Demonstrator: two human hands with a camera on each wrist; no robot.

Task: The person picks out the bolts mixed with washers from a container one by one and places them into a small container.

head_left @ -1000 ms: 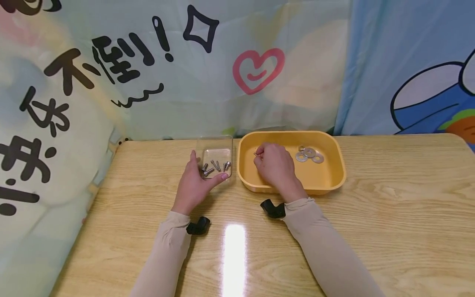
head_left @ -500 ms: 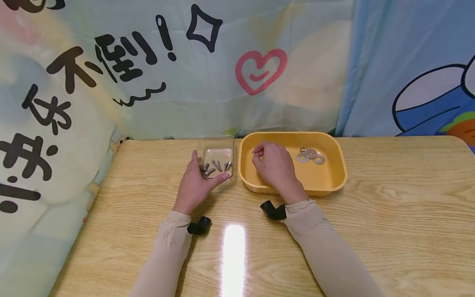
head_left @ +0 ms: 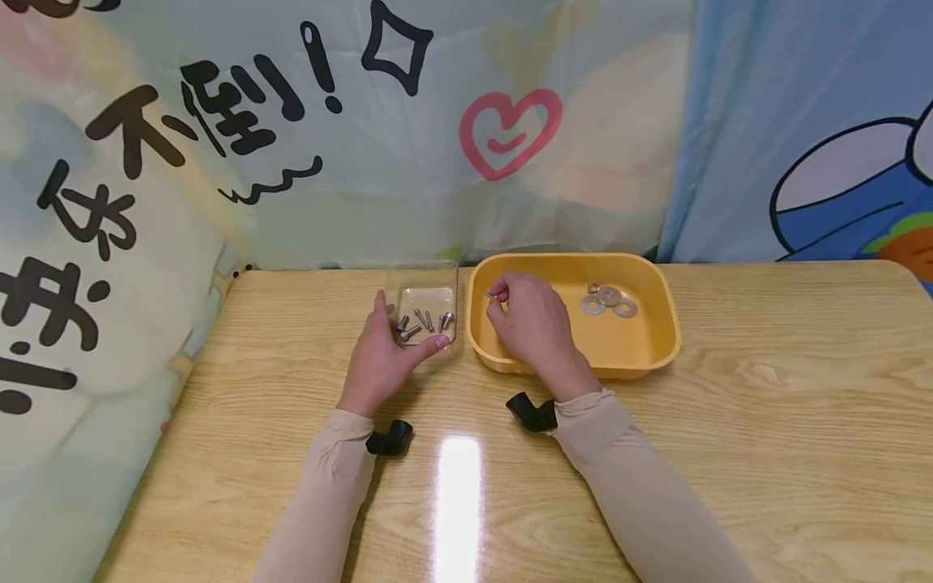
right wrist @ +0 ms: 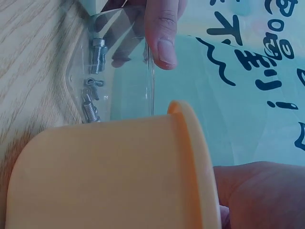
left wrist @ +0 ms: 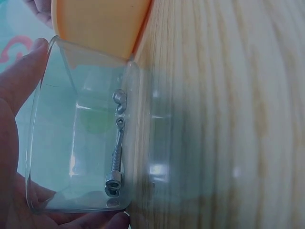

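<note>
My left hand (head_left: 382,356) holds a clear plastic box (head_left: 426,277), thumb along the near rim and fingers around its left side. Several silver screws (head_left: 424,321) lie on the box's floor; the left wrist view shows a socket-head screw (left wrist: 113,179) among them. Over the left part of a yellow tray (head_left: 630,352), my right hand (head_left: 535,320) pinches a small metal piece (head_left: 489,295), thin like a screw, between thumb and fingertips. Most of that piece is hidden by the fingers. Several flat washers (head_left: 609,296) and a small nut-like piece (head_left: 594,287) lie in the tray's right half.
Box and tray stand side by side near the back edge of the wooden table (head_left: 773,421), a narrow gap between them. A printed cloth (head_left: 583,162) hangs right behind the table. Bright glare (head_left: 459,502) lies on the front of the tabletop.
My right hand has shifted slightly left and toward the back within the tray, still pinching the small piece. My left hand and the box have stayed in place.
</note>
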